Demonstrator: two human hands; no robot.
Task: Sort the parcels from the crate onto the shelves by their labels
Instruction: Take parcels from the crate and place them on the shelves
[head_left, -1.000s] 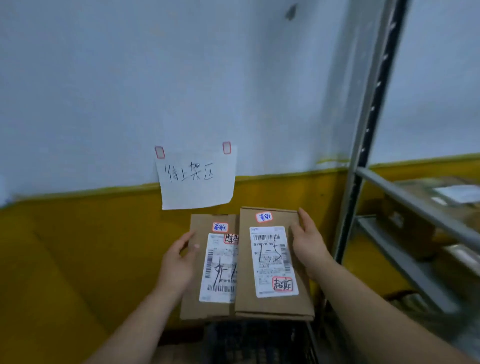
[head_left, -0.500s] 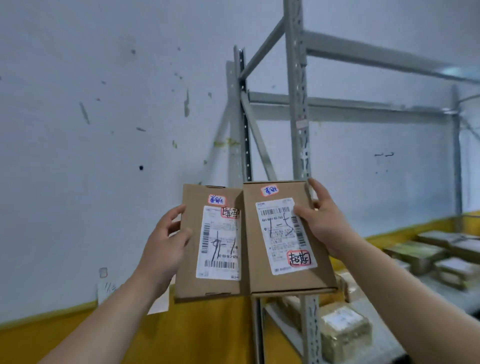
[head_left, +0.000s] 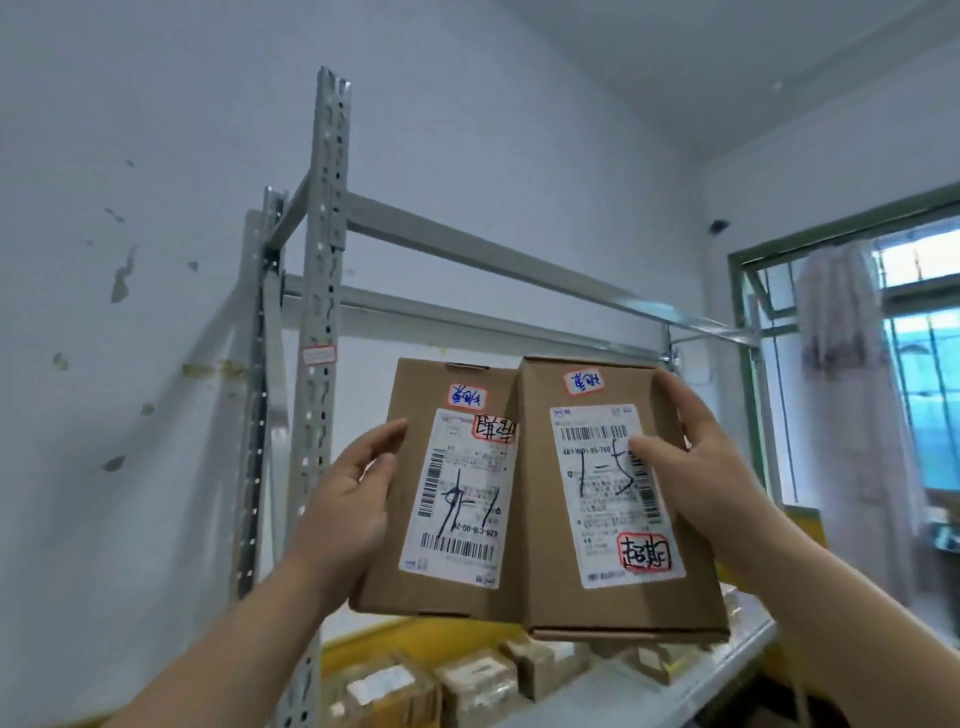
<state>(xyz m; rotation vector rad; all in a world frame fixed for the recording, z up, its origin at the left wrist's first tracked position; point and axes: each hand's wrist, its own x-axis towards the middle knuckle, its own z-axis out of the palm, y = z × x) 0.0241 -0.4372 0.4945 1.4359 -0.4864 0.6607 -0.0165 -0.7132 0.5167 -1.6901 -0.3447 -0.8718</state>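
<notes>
Rack (head_left: 324, 234) behind; left hand (head_left: 348, 499), right hand (head_left: 696, 467) clasp overlapping parcels (head_left: 545, 519).

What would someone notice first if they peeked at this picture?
Two brown boxes are held up in the middle: the left hand grips the left box, the right hand grips the right box, white labels facing the camera. Behind them stands a tall grey metal rack, with smaller parcels on its low shelf.

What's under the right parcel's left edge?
The left parcel: the right parcel overlaps its right edge, covering the edge of its label. How far it runs underneath is hidden.
</notes>
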